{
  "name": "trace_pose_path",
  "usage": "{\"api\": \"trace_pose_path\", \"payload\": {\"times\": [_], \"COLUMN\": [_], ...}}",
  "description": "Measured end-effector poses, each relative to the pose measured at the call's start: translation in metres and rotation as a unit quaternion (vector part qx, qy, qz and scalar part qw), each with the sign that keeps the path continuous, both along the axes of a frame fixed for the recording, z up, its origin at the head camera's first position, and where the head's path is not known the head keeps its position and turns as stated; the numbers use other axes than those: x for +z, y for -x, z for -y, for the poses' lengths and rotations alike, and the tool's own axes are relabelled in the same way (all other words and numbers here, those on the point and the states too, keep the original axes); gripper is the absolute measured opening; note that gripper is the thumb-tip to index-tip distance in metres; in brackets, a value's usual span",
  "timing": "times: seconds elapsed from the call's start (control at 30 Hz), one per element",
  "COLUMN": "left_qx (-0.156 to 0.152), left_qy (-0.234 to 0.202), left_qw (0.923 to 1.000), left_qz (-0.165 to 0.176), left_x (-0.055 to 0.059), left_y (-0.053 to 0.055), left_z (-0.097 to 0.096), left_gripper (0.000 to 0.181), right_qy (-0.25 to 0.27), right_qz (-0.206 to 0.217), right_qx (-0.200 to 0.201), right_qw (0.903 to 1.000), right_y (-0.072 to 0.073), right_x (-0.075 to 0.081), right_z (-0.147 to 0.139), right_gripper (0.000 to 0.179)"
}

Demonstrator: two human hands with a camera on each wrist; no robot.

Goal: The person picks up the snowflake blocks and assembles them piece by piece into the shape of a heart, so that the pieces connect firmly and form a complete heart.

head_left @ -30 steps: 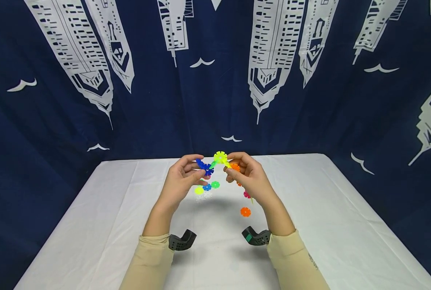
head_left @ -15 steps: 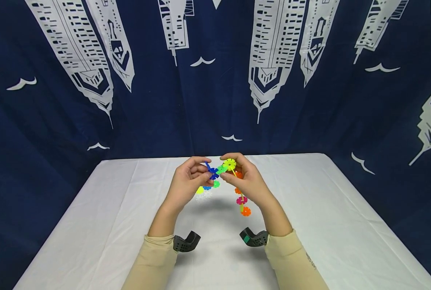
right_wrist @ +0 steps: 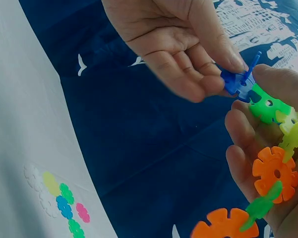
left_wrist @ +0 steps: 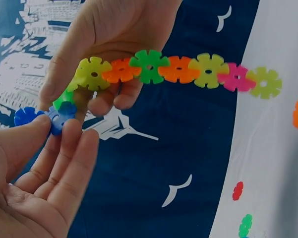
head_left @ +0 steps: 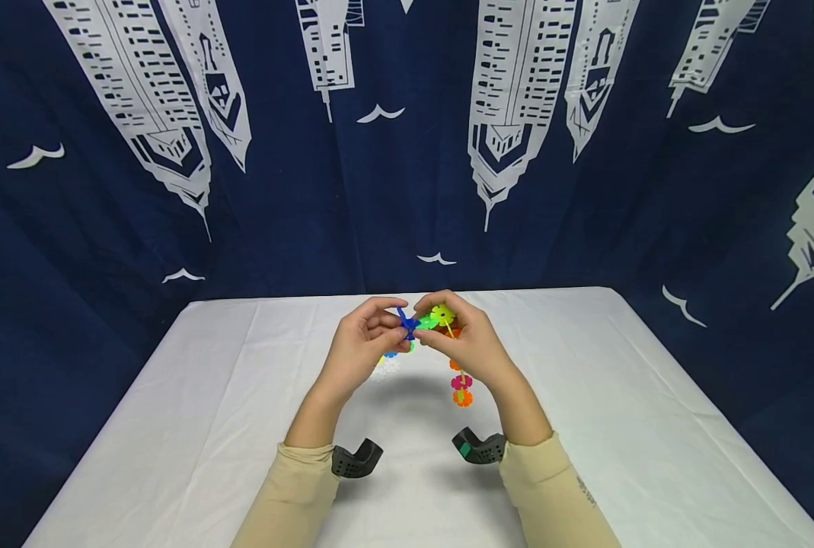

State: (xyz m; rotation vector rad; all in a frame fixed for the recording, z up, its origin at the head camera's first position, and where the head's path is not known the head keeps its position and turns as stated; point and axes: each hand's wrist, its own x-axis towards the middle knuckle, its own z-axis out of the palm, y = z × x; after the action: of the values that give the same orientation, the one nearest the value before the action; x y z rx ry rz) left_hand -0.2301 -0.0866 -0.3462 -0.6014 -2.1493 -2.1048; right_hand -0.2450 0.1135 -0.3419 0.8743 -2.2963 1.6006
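Above the table [head_left: 653, 426], the right hand [head_left: 471, 346] at 3 o'clock and left hand [head_left: 355, 346] at 9 both pinch. The chain [left_wrist: 149, 67] — green end in the right fingers — slants lengthwise toward 5 o'clock in the head view. Left fingers hold 2 blue discs [left_wrist: 63, 119] touching it.

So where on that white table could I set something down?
The white table looks bare left of the left sleeve and right of the right sleeve, out to its side edges, and between the sleeves too. Its middle is crowded: loose discs lie there, with the left hand and right hand holding a disc chain above.
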Motion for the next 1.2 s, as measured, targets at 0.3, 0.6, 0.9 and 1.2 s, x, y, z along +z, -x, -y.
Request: {"api": "trace_pose_path", "payload": {"times": [0.3, 0.6, 0.9, 1.2], "left_qx": [0.067, 0.134, 0.122, 0.118], "left_qy": [0.073, 0.206, 0.299, 0.354], "left_qw": [0.9949, 0.9680, 0.9421, 0.9237], "left_qz": [0.016, 0.051, 0.090, 0.087], "left_x": [-0.024, -0.064, -0.093, -0.107], "left_y": [0.022, 0.043, 0.050, 0.055], "left_z": [0.010, 0.023, 0.032, 0.038], "left_gripper": [0.032, 0.034, 0.028, 0.032], "right_qy": [0.002, -0.011, -0.007, -0.016], "right_qz": [-0.001, -0.006, 0.000, 0.004], "right_qx": [-0.023, -0.042, -0.044, -0.053], "right_qw": [0.9997, 0.9990, 0.9990, 0.9984], "right_y": [0.003, 0.005, 0.004, 0.005], "right_x": [0.000, 0.000, 0.001, 0.001], "right_z": [-0.007, -0.010, -0.012, -0.013], "right_gripper": [0.024, 0.033, 0.036, 0.037]}}
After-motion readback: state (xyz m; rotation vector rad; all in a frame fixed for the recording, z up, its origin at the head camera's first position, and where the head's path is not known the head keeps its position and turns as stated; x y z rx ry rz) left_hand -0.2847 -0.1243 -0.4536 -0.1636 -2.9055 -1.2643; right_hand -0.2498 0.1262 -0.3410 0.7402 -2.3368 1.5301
